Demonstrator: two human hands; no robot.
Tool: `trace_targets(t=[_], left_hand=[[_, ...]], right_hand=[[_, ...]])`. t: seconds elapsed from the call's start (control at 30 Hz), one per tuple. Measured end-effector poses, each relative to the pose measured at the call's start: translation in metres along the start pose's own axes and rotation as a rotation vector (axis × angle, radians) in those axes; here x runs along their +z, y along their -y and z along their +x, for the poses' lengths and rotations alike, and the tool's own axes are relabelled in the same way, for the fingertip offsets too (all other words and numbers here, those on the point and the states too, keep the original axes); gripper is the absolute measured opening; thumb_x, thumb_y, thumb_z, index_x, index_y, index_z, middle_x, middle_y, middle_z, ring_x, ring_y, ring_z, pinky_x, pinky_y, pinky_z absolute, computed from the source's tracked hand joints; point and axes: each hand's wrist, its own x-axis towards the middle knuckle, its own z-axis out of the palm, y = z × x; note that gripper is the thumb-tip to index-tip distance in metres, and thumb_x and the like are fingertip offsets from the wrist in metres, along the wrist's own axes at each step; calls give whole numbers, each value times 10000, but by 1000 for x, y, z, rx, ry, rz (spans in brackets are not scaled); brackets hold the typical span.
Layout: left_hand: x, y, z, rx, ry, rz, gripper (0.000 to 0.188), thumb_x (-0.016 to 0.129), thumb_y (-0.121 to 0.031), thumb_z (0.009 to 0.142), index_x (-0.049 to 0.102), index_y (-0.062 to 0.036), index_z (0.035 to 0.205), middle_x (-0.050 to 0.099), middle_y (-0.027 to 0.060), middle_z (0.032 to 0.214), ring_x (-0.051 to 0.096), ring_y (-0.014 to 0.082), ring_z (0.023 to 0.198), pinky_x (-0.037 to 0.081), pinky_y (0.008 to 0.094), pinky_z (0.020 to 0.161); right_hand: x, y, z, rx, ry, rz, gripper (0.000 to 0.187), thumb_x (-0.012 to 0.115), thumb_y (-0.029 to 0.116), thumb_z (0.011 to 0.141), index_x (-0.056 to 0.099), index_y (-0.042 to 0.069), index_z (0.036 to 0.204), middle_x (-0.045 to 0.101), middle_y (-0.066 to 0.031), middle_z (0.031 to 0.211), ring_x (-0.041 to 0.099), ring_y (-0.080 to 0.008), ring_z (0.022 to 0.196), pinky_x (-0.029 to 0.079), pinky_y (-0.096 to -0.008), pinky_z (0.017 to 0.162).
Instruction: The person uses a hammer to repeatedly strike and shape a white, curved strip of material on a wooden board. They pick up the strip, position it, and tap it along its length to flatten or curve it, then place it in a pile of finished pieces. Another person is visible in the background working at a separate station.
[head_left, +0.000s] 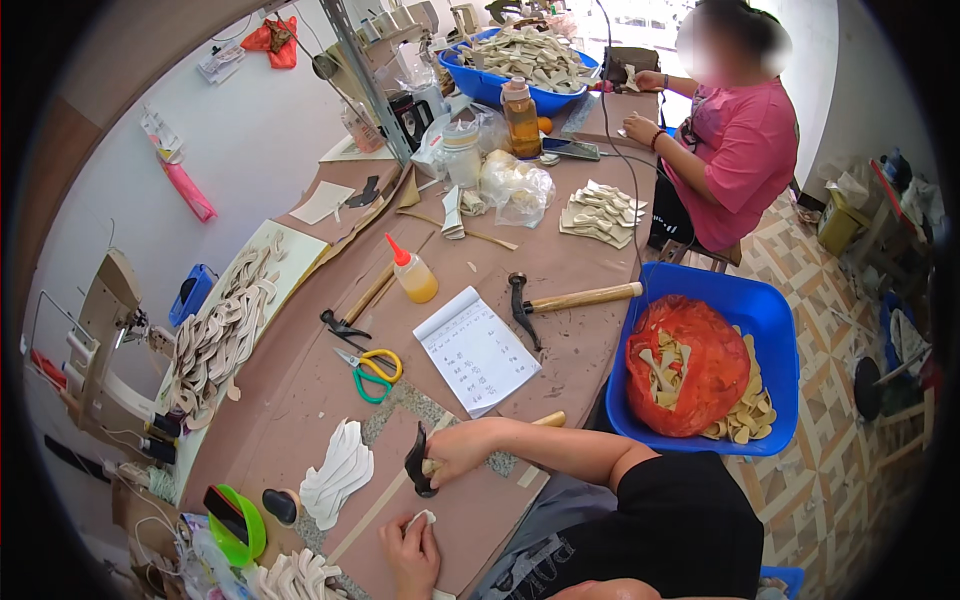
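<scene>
While the right hand (462,452) wraps round a hammer (417,462) close to its head, the left hand (408,553) lies on the brown board (385,508), its fingertips together on a small white piece (426,517). That piece is near the middle of the board, just on the near side of the hammer head; whether the head touches the board I cannot tell. The hammer's handle runs under the right forearm, and its end shows toward the board's right corner.

By the board's left edge lies a fanned stack of white pieces (338,476), with a black-topped round tool (281,506) beside it. Nearer the table's lower left corner are a green bowl (257,527) holding a phone (228,515) and a heap of pale pieces (293,578).

Beyond the board's far edge, scissors (396,366) with one yellow and one green handle lie left of a notepad (477,352). A second hammer (580,298) points its handle at the table's right edge, and a red-tipped bottle (416,278) stands farther back. Beside that right edge sits a blue tub (783,350) with a red bag (708,345) inside. Near the table's far right corner, a person in a pink top (745,165) handles a pale piece (631,78).
</scene>
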Motion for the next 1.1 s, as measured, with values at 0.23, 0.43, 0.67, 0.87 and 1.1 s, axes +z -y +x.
trace_targets(t=[0.23, 0.43, 0.67, 0.87, 1.1], left_hand=[[2, 2, -2, 31, 26, -45, 235, 670, -35, 941, 725, -76, 1165, 649, 185, 1110, 609, 421, 1019, 503, 491, 891], [7, 2, -4, 67, 52, -100, 292, 673, -30, 940, 701, -103, 1222, 643, 197, 1157, 616, 414, 1055, 501, 496, 920], [-1, -2, 11, -126, 44, -115, 222, 766, -54, 817, 669, -7, 1011, 584, 158, 1005, 561, 370, 973, 465, 456, 848], [-4, 7, 10, -188, 123, -147, 168, 747, -88, 845, 651, -33, 971, 608, 108, 952, 602, 314, 937, 460, 425, 836], [9, 4, 0, -205, 37, -175, 139, 723, -84, 875, 685, -58, 1006, 604, 59, 936, 604, 256, 915, 430, 424, 885]], right_hand=[[12, -25, 9, -135, -97, -19, 404, 703, 394, 931, 683, 29, 1105, 700, -150, 769, 696, -275, 636, 549, -395, 588], [10, -13, -6, -241, -228, -69, 441, 669, 448, 953, 697, 39, 1117, 715, -221, 848, 700, -405, 813, 557, -474, 755], [22, -1, -20, -5, -163, -236, 294, 678, 215, 950, 667, 83, 1212, 696, -178, 1144, 663, -409, 1054, 540, -467, 875], [26, 44, -35, -25, -348, -28, 295, 706, 189, 936, 681, 59, 1200, 722, -178, 1100, 679, -408, 1022, 553, -430, 854], [27, 76, -55, -22, -272, -240, 336, 735, 224, 933, 672, 42, 1208, 725, -193, 1040, 690, -442, 863, 563, -469, 745]])
